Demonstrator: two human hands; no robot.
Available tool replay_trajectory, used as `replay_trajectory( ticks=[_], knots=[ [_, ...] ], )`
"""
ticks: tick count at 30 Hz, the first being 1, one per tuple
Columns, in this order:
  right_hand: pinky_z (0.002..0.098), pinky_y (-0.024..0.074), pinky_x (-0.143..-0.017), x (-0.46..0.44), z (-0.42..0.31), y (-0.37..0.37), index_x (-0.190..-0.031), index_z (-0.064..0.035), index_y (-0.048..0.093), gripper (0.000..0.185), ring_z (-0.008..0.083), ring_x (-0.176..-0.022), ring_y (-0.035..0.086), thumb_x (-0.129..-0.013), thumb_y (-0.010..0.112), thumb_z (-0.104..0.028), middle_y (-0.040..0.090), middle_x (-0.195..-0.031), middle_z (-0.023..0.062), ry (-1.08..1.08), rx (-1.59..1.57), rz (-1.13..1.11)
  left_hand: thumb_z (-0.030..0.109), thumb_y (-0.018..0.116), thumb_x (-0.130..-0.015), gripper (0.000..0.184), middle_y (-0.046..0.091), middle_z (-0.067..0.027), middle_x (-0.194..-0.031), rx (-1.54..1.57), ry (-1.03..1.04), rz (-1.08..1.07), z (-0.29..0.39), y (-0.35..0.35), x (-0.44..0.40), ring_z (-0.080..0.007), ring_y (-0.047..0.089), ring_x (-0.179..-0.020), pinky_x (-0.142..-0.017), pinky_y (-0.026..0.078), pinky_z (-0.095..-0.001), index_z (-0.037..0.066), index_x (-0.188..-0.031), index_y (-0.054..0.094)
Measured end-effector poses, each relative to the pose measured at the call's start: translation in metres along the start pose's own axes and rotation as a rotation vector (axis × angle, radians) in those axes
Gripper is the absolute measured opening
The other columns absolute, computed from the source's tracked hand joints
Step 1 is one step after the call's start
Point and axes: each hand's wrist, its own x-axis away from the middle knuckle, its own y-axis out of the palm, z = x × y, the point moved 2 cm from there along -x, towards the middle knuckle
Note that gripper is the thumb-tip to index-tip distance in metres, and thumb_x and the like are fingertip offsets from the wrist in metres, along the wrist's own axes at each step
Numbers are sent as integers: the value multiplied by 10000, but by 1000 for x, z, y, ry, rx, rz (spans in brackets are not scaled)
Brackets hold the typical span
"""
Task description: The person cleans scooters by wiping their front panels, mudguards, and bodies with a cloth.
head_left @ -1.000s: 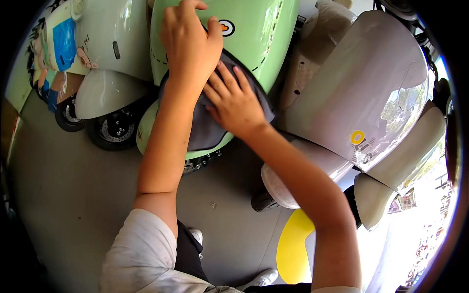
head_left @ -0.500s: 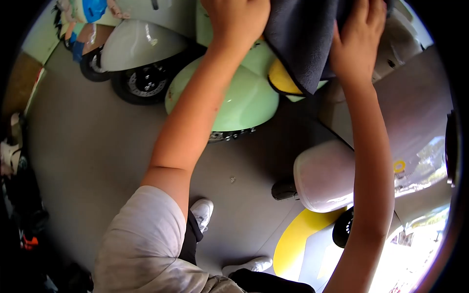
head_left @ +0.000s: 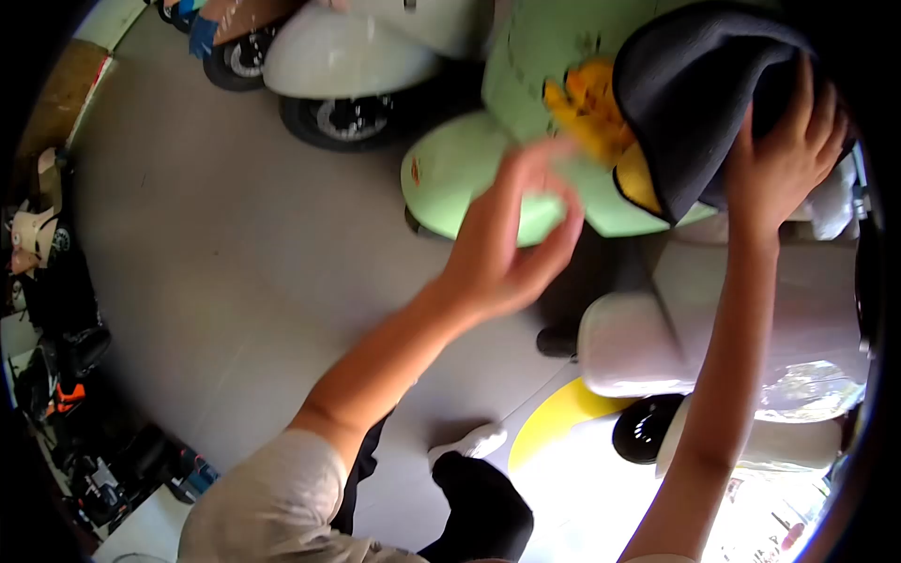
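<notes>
At the upper right of the frame, a dark grey cloth (head_left: 699, 98) with a black edge lies in soft folds against the green scooter (head_left: 535, 70), and it covers part of the front panel. The right hand (head_left: 788, 164) is on this cloth, with its back to the camera; the thumb stands apart from the fingers, and the hand is rather wide and touches the fabric. Below the left edge of the cloth, a yellow area (head_left: 638, 180) with a dark border can be seen, but I cannot tell if it is the other side of the cloth. Just beside it, on the green panel, there is an orange and yellow decoration (head_left: 589, 98), a little blurred. Near the centre of the frame, the left hand (head_left: 516, 235) is empty and open, with thumb and fingers curved and a wide gap between them. It is blurred, and it appears in front of the green fender (head_left: 455, 169); whether it touches the fender, I cannot tell. In the upper left part, a white scooter (head_left: 352, 52) stands near the green one, with its black wheel (head_left: 347, 122) on the grey floor (head_left: 225, 244). At the right, below the cloth, there is a pale pinkish scooter (head_left: 638, 342), and a yellow curved marking (head_left: 554, 418) is on the floor.
</notes>
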Motion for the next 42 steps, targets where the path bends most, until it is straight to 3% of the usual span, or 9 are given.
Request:
replay_trajectory(
  ticks=[9, 15, 19, 29, 32, 35, 36, 39, 42],
  knots=[
    [564, 299, -1195, -117, -11, 0, -1560, -130, 463, 739, 438, -1447, 396, -974, 493, -579, 426, -1593, 182, 101, 116, -357, 185, 643, -1003, 205, 586, -67, -789, -144, -845, -389, 77, -61, 196, -188, 549, -676, -627, 440, -337, 71, -894, 512],
    [621, 326, -1155, -118, -11, -3, -1495, -78, 520, 770, 475, -1404, 395, -914, 539, -582, 453, -1541, 212, 218, 56, -430, 478, 626, -942, 391, 752, -136, -1030, -327, -1093, -1549, 76, -94, 377, -361, 717, -946, -807, 547, -495, 132, -1100, 717],
    [618, 324, -1135, -126, -8, -2, -1463, -94, 545, 782, 430, -1320, 431, -816, 681, -512, 479, -1425, 218, 323, 49, -454, 447, 606, -930, 372, 757, -145, -1057, -674, -949, -1487, 92, -134, 312, -329, 725, -983, -804, 557, -482, 133, -1077, 744],
    [608, 339, -1143, -118, -12, -2, -1405, -115, 610, 697, 429, -1344, 452, -869, 627, -560, 510, -1423, 205, 368, 94, -434, 455, 637, -974, 394, 764, -106, -1019, -528, -1342, -783, 63, -258, 172, -261, 722, -940, -841, 549, -409, 95, -1114, 711],
    [604, 332, -1127, -113, -14, 0, -1428, -70, 571, 739, 449, -1355, 424, -928, 532, -614, 482, -1441, 229, 348, 191, -422, 401, 602, -977, 372, 725, -222, -1060, -764, -1116, -625, -16, -314, 76, -441, 670, -1038, -878, 528, -531, 61, -1102, 689],
    [607, 327, -1130, -107, -22, 3, -1433, -46, 551, 770, 457, -1366, 412, -933, 519, -631, 463, -1457, 253, 409, 236, -401, 341, 565, -1023, 337, 703, -226, -1023, -783, -510, -81, -70, -354, -80, -446, 657, -979, -828, 502, -558, 29, -1133, 632],
    [610, 315, -1137, -104, -27, 6, -1429, -5, 533, 814, 463, -1357, 414, -939, 506, -654, 448, -1477, 263, 437, 279, -380, 309, 572, -1034, 325, 691, -217, -1049, -893, -604, -175, -75, -369, -137, -427, 649, -1008, -856, 504, -513, 17, -1177, 594],
    [621, 277, -1168, -104, -53, 21, -1494, 21, 452, 947, 484, -1438, 345, -948, 425, -752, 399, -1536, 286, 538, 294, -292, 344, 821, -865, 872, 508, -259, -1354, -308, -317, 45, -124, -398, -256, -376, 559, -1205, -1058, 451, -465, -45, -1495, 360],
    [630, 244, -1196, -108, -73, 34, -1550, 2, 380, 1016, 487, -1474, 312, -937, 368, -807, 350, -1579, 296, 587, 371, -255, 427, 944, -694, 1240, 348, -269, -1517, -539, -394, -297, -79, -405, -352, -396, 409, -1396, -1178, 360, -489, -36, -1578, 209]
  ],
)
